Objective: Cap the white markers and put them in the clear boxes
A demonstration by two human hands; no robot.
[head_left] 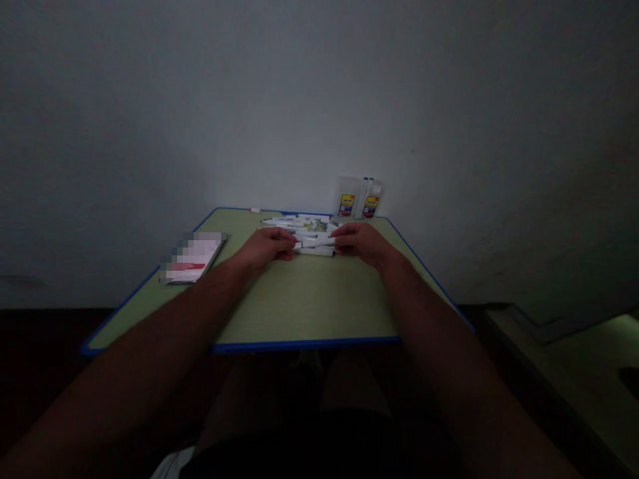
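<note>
My left hand (267, 247) and my right hand (360, 242) rest on a small green table (299, 306) with a blue edge. Both hands are closed on the two ends of a bundle of white markers (315, 246) lying crosswise between them. Behind the hands, several more white markers (299, 223) lie loose on the table top. The room is dim and fine detail of the fingers is hard to see.
Two clear plastic marker cases (358, 198) with yellow labels stand at the table's far right corner against the wall. A flat booklet or card (192, 257) lies at the left edge. One marker (255, 210) lies at the far edge. A second green surface (594, 352) shows at lower right.
</note>
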